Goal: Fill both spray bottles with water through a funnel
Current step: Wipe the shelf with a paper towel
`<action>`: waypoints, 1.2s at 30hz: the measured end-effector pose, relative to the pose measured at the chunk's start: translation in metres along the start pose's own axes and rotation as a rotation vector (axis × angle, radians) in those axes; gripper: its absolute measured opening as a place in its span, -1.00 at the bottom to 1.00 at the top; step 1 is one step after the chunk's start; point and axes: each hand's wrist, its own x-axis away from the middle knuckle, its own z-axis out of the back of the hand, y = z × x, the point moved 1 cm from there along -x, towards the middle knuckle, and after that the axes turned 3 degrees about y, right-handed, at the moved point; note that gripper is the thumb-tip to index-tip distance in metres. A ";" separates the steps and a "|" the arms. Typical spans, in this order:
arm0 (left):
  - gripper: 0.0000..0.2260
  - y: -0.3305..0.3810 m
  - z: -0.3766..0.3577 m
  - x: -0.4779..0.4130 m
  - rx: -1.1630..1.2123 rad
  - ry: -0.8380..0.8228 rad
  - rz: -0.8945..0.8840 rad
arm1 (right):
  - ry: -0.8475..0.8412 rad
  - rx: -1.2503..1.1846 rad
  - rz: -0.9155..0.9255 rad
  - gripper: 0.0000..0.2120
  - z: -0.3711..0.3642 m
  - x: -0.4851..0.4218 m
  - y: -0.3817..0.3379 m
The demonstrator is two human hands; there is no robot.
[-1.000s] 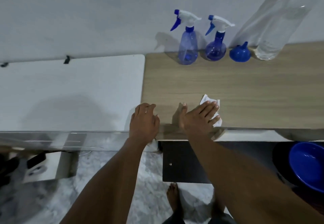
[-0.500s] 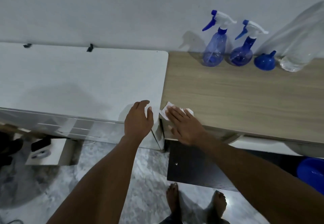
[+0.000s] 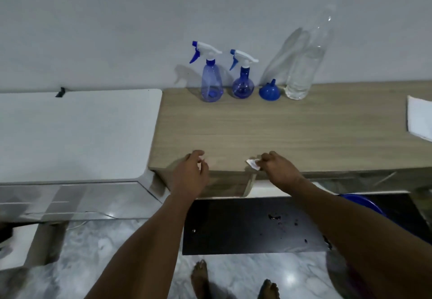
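Right hand grip pinches white tissue at table front edge; left hand loosely curled, empty. Far beyond grips, by wall: two spray bottles near-empty, blue funnel inverted, clear bottle holding water.

No readable text, labels, brands or numbers anywhere. Spray bottles and clear water bottle at surface's far edge unlabelled. White sheet at right edge blank.
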 end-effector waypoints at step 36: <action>-0.66 0.266 -0.093 -0.059 -0.066 -0.189 -0.400 | 0.226 -1.862 -0.919 -0.86 0.144 0.095 0.180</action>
